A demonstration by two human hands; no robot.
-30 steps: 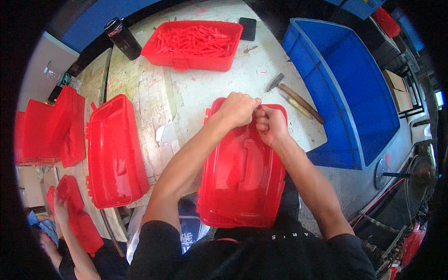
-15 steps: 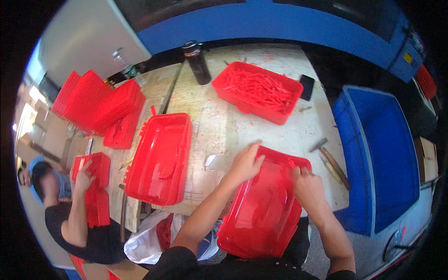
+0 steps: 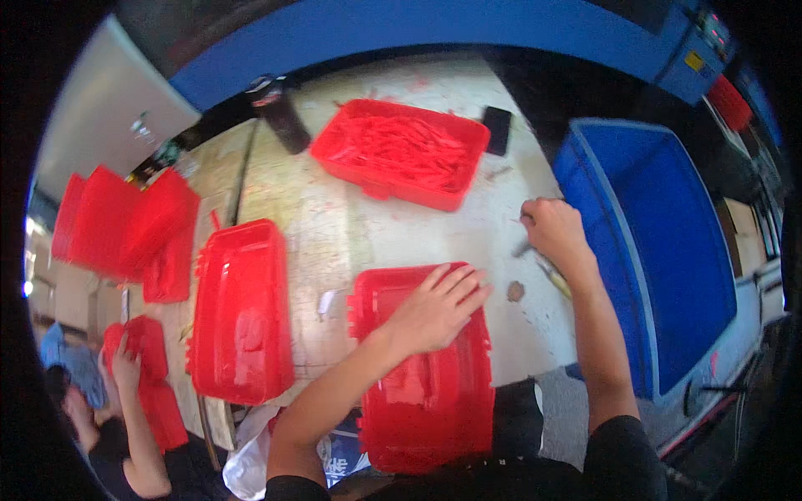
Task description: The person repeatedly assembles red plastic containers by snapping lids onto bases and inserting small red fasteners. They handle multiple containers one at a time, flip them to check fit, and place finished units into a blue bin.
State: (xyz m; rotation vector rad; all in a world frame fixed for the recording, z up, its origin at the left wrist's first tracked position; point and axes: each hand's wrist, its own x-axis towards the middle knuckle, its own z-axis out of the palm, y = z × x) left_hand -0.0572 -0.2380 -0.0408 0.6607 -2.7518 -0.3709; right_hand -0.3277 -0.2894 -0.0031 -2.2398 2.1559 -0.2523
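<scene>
A shallow red plastic box shell with notched side edges lies in front of me, its near end against my body. My left hand rests across its far end, fingers spread and holding nothing. Off to the right, my right hand is closed above the table, away from the shell. Whatever its curled fingers hold is hidden. A grey metal tool end, seemingly a hammer head, shows beside that fist. Beneath the wrist is a yellowish handle, and a small brown spot or piece is nearby.
Another red shell lies at left. Beyond are a red bin of thin red pieces, a phone and a black bottle. Stacked red boxes and a co-worker's hand are far left; a blue crate stands right.
My right hand has left the shell's edge and moved out right to the tools. My left hand has shifted from the rim onto the far end. The shell lies straighter; the whole view has swung.
</scene>
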